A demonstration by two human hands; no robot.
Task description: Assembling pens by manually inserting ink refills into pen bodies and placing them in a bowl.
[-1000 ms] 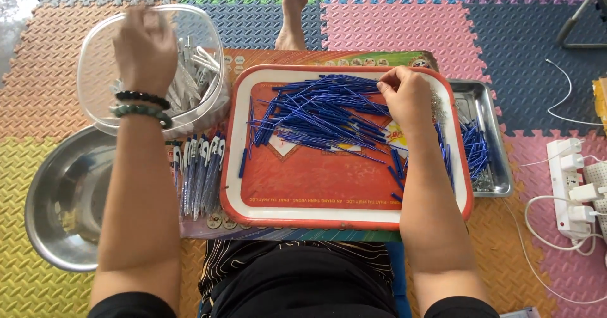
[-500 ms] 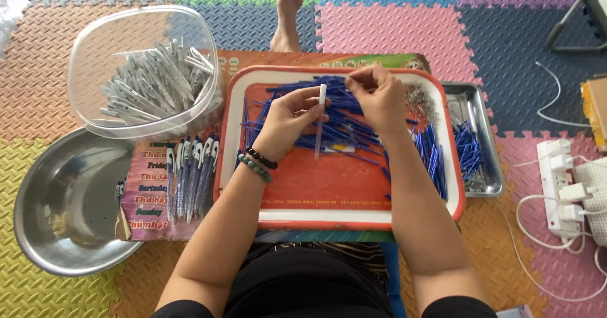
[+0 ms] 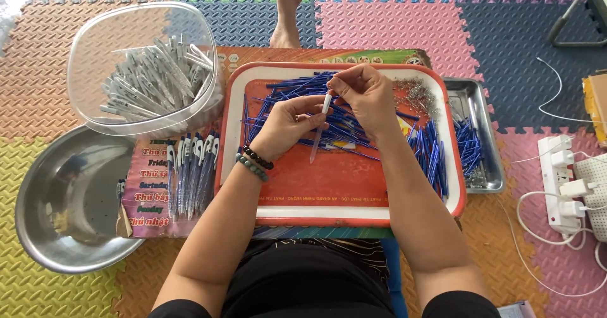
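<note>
A slim, clear plastic pen barrel [image 3: 318,134] with a white upper end is held over the middle of a red tray [image 3: 354,214] with a white rim. It is gripped near its middle by the fingers of the left hand [image 3: 288,125], while its top end is pinched by the fingertips of the right hand [image 3: 367,97]. The barrel is tilted slightly, its narrow tip pointing down toward the tray's smooth orange-red face.

Thin blue ink refills [image 3: 297,97] are strewn across the tray's far half — a loose, criss-crossed heap. More blue refills are seen in a shallow steel tray [image 3: 490,182] at the right. A rounded transparent tub [image 3: 88,40] full of grey-white pen barrels stands at the left, just above a dished, polished metal basin [image 3: 38,229]. A row of assembled pens [image 3: 190,172] lies between basin and red tray, on a printed sheet. Beneath everything, embossed foam floor tiles [image 3: 392,21] in many colours are laid — interlocked at their edges.
</note>
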